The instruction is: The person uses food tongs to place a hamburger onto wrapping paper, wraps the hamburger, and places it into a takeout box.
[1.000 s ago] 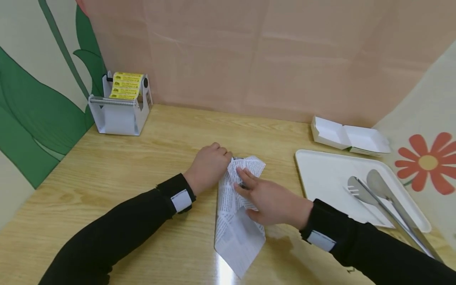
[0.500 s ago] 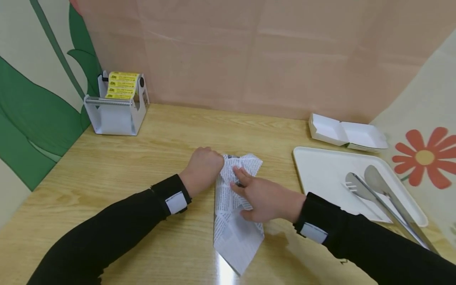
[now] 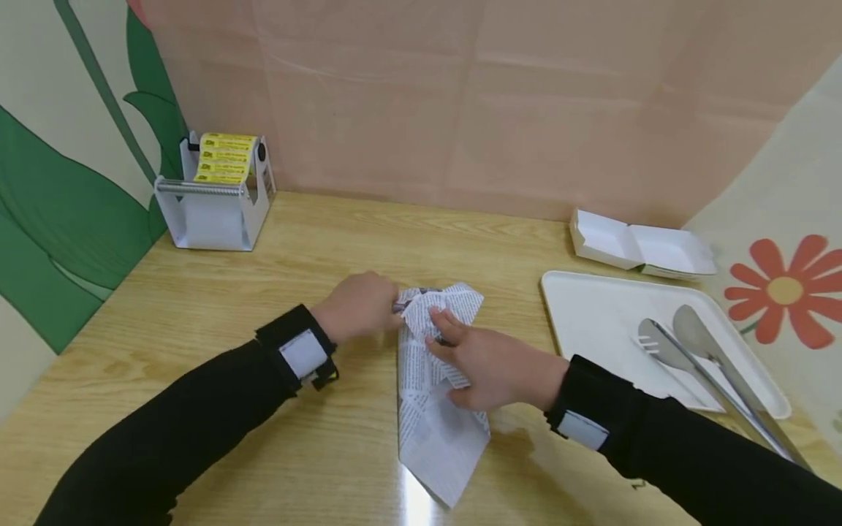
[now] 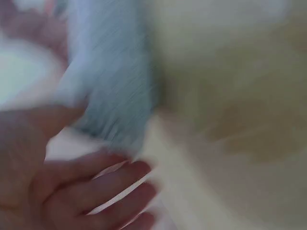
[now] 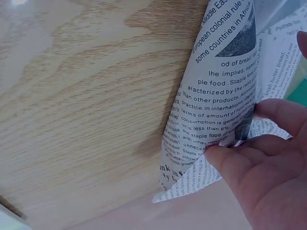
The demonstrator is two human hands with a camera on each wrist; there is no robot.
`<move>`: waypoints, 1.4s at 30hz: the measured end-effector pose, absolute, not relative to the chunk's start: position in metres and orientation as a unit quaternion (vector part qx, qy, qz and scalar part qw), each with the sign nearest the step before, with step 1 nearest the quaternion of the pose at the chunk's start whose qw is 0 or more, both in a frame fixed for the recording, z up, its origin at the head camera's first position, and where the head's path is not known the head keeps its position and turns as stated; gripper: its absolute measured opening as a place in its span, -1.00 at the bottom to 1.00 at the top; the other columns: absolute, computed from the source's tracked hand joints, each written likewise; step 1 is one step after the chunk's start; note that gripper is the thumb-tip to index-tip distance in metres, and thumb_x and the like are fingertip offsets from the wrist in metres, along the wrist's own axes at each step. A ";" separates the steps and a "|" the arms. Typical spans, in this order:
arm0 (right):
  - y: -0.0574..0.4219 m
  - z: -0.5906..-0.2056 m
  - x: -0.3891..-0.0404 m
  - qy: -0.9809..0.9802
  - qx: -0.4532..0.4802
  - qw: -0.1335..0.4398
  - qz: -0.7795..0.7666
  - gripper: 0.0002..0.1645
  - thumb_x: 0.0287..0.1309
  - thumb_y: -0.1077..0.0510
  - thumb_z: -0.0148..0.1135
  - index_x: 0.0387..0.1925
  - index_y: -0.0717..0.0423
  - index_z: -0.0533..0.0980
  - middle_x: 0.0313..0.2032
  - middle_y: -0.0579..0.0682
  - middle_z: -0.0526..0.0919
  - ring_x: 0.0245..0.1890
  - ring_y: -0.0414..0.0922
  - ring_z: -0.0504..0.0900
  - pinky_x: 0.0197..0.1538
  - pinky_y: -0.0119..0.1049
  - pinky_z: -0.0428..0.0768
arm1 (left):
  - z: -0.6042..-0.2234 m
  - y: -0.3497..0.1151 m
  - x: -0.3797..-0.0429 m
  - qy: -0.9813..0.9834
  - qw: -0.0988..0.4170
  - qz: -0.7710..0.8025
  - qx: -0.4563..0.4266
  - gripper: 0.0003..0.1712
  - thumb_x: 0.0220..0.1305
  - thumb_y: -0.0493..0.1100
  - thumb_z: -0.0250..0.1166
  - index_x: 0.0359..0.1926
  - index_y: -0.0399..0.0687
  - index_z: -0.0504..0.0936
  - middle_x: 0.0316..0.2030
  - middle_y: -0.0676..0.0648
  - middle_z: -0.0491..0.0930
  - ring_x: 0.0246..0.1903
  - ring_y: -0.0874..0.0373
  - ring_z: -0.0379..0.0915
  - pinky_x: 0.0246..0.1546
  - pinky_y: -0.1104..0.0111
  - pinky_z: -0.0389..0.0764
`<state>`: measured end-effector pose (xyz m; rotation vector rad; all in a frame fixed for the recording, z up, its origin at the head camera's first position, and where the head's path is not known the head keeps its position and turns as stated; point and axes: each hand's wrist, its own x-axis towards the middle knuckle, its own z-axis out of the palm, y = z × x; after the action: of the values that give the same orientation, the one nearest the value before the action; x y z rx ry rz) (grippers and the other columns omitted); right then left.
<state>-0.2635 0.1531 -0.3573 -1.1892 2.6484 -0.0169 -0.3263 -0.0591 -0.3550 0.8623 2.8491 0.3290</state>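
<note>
A long, folded sheet of newsprint-patterned wrapping paper (image 3: 437,431) lies on the table, its pointed end toward me. Whether anything is inside the folds is hidden. My left hand (image 3: 358,303) is at the paper's far left corner; in the left wrist view its blurred fingers (image 4: 110,196) lie loosely spread beside the paper's end, with the thumb against the paper. My right hand (image 3: 500,369) rests on the paper's right half with spread fingers. Close up in the right wrist view, the right fingertips (image 5: 218,151) press the printed paper (image 5: 211,100).
A white tray (image 3: 579,321) at the right holds a metal serving utensil (image 3: 717,358) and a white fork (image 3: 658,351). Behind it stands an opened white paper box (image 3: 677,252). A dispenser (image 3: 217,215) with a yellow label roll (image 3: 226,157) stands at the back left.
My left hand has slid left off the paper's far edge, baring more of that corner, and its fingers have loosened. My right hand has stayed on the paper.
</note>
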 end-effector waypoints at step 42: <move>0.154 -0.358 -0.267 0.906 -0.402 0.134 -0.016 -0.08 0.05 -0.03 0.32 0.37 0.29 0.22 0.44 0.39 -0.14 0.43 0.22 -0.01 0.22 -0.10 0.44 | -0.368 -0.063 -0.382 0.795 0.325 0.511 -0.042 -0.71 0.35 -0.05 0.26 -0.27 -0.25 0.60 -0.48 -0.07 0.58 -0.49 0.15 0.51 -0.32 0.35 0.63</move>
<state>-0.2666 0.1538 -0.3579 -1.1654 2.6254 -0.0474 -0.3816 -0.0629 -0.3679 -0.1090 2.0842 1.3405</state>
